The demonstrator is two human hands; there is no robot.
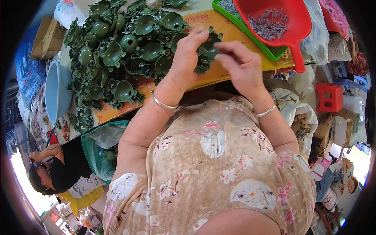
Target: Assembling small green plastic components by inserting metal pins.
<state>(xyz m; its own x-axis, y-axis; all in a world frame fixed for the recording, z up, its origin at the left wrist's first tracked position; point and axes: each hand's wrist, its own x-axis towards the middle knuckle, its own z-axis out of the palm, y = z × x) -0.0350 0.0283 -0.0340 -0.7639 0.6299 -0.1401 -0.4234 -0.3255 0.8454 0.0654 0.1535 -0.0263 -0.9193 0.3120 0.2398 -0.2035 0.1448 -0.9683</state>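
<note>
I see both forearms reaching up from the lower edge and meeting over the table (219,74). My left hand (190,55) is curled around a dark green plastic part (209,45), gripping it from the left side. My right hand (239,62) sits just beside it, fingers pinched narrow at the part's right edge; whether they hold anything small I cannot tell. The part hangs just above the table's yellow surface, beside a heap of green parts (121,51). A red scoop (290,31) of small metal pieces lies beyond the right hand.
</note>
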